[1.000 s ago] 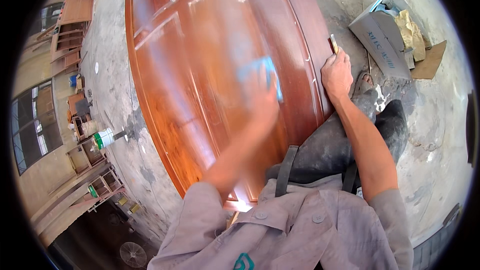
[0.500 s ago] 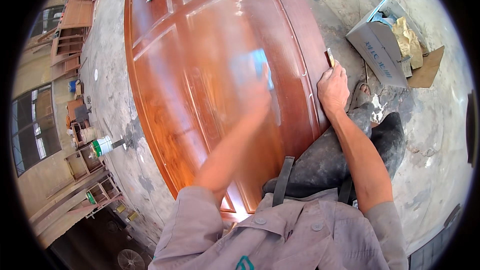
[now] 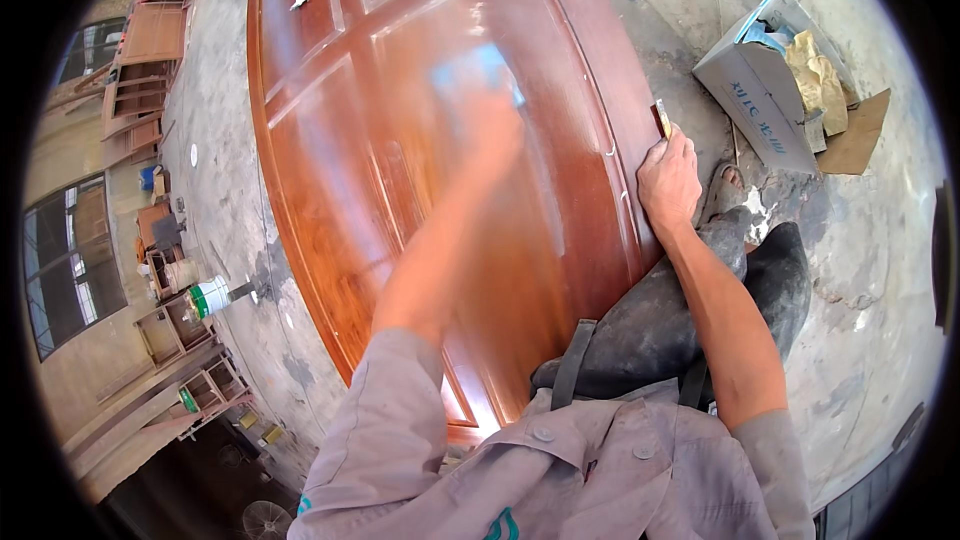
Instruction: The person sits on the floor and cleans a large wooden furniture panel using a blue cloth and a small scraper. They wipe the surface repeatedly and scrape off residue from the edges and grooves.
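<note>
The left hand (image 3: 487, 120) is over a blue sheet (image 3: 470, 70) on the big brown wood panel (image 3: 572, 195), maybe so the palm can push it flat. It is too blurry to tell if those fingers are spread. The right hand (image 3: 670, 180) curls tight around a small tool (image 3: 662, 118) and rests at the panel's edge, perhaps for balance.

To me the panelled board (image 3: 535, 210) reads as reddish-brown wood, smooth and glossy, bright with reflected light. The blue sheet (image 3: 485, 62) is too blurred for me to tell cloth from paper. I see rough, patchy, concrete-like floor (image 3: 850, 230), a matt cardboard box (image 3: 762, 115), crumpled tan paper (image 3: 815, 75) inside, and a creased, matt cloth shirt (image 3: 640, 485).
</note>
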A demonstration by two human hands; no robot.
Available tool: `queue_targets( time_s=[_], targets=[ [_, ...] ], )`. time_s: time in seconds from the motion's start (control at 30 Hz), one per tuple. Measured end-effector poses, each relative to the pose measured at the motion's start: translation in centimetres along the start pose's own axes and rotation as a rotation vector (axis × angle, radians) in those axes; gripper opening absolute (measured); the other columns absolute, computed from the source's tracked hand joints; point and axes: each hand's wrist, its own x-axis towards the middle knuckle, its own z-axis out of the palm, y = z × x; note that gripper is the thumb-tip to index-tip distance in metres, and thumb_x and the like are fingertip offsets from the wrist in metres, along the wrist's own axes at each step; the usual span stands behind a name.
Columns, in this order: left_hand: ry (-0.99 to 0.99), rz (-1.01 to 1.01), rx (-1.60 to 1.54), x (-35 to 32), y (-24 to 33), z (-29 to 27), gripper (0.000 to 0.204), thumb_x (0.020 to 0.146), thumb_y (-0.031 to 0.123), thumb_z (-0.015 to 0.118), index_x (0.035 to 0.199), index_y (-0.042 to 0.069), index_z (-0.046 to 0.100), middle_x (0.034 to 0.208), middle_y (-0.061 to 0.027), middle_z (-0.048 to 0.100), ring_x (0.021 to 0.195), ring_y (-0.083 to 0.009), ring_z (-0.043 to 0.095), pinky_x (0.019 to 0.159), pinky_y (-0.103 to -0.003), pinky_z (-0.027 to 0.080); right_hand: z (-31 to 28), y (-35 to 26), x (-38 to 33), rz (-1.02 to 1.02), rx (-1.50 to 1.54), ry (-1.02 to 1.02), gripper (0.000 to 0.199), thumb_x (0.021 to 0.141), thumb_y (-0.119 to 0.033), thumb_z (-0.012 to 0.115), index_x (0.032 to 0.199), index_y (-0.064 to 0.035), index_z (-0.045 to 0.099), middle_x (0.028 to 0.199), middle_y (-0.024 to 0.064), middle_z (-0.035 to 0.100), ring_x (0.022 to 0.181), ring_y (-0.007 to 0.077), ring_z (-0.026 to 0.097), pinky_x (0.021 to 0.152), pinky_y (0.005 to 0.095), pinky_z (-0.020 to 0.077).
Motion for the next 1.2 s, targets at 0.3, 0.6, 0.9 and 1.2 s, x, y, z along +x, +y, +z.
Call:
queue_targets(
  time_s=[0.3, 0.6, 0.9, 1.2],
  targets=[
    [0.082, 0.01, 0.013, 4.3, -2.9, -0.2, 0.068, 0.081, -0.007, 0.063, 0.148, 0.009, 0.063, 0.171, -0.0292, 0.026, 0.161, -0.0512, 0.016, 0.128, -0.068, 0.008, 0.5, -0.6, 0.1, -0.018, -0.033, 0.037, 0.038, 0.104, -0.021, 0.051, 0.139, -0.0052, 0.055, 0.125, 0.0178, 0.065, 0.117, 0.039, 0.064, 0.09, 0.0531, 0.058],
    [0.089, 0.046, 0.018, 6.5, -4.2, 1.2, 0.069, 0.081, -0.006, 0.065, 0.148, 0.011, 0.063, 0.171, -0.0269, 0.028, 0.16, -0.0509, 0.018, 0.127, -0.068, 0.009, 0.3, -0.5, 0.1, -0.01, -0.02, 0.019, 0.039, 0.104, -0.02, 0.053, 0.14, -0.0045, 0.055, 0.125, 0.0178, 0.064, 0.118, 0.0384, 0.064, 0.089, 0.0523, 0.0582],
    [0.049, 0.105, 0.045, 5.6, -2.0, 0.2, 0.063, 0.089, 0.0, 0.056, 0.151, 0.01, 0.059, 0.17, -0.029, 0.029, 0.16, -0.05, 0.02, 0.127, -0.067, 0.013, -0.1, 0.3, 0.5, 0.005, -0.034, 0.045, 0.038, 0.103, -0.02, 0.053, 0.137, -0.0032, 0.056, 0.121, 0.0177, 0.065, 0.113, 0.0384, 0.065, 0.088, 0.0528, 0.0587],
    [0.046, 0.141, -0.126, -6.1, 0.8, 2.4, 0.078, 0.077, -0.013, 0.059, 0.152, 0.011, 0.059, 0.169, -0.0294, 0.031, 0.16, -0.0489, 0.019, 0.129, -0.066, 0.012, -0.2, 0.7, 0.8, 0.043, -0.049, 0.018, 0.04, 0.103, -0.023, 0.054, 0.139, -0.0037, 0.055, 0.125, 0.0165, 0.064, 0.116, 0.0371, 0.064, 0.091, 0.0513, 0.0584]
  ],
)
